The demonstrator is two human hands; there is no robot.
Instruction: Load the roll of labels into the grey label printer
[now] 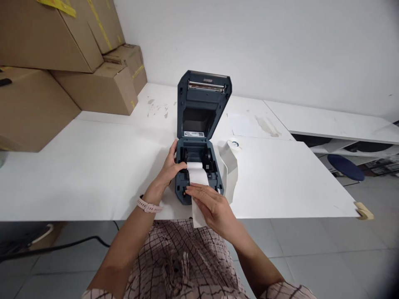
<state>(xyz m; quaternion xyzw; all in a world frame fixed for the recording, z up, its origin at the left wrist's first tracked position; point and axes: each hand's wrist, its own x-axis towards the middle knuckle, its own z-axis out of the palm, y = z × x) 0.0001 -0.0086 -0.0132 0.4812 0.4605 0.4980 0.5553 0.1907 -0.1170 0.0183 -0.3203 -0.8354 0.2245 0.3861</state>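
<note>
A dark grey label printer (181, 182) stands near the table's front edge, its lid (202, 104) raised upright. Inside lies a small white paper roll (195, 165); its strip (198, 177) runs forward over the printer's front and hangs past the table edge. My left hand (171, 166) grips the printer's left side, thumb reaching in beside the roll. Across the strip at the printer's front lies my right hand (212, 203), its fingers together on the paper; the thumb is mostly hidden.
Right of the printer are a curled length of white backing paper (230, 170) and a white roll (234, 144). Cardboard boxes (96, 87) are stacked at the back left of the white table (293, 178). A blue stool (345, 167) stands beyond its right side.
</note>
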